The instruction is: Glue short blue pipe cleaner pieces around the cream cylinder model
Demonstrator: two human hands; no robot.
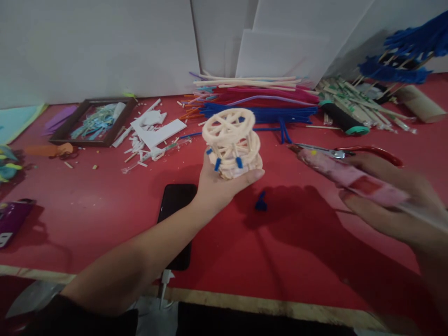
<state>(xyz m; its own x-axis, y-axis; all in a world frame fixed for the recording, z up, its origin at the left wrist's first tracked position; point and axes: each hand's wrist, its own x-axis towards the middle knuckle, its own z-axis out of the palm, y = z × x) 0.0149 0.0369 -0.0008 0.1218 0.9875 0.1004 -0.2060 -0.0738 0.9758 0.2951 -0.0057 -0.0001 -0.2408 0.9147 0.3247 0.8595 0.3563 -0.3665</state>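
Observation:
My left hand is wrapped round the base of a cream wheel-shaped model, made of fuzzy pipe cleaners with two spoked rings and short blue pieces. It is held up above the red table. At the right, my right hand grips a pink glue gun, its dark nozzle pointing left toward the model but apart from it. The gun and hand are slightly blurred. Below the model, a small blue pipe cleaner scrap lies on the table.
A black phone with a white cable lies beside my left forearm. Pipe cleaner bundles, red-handled pliers and wrapped sticks lie behind. White scraps, a brown frame and a purple object are leftward.

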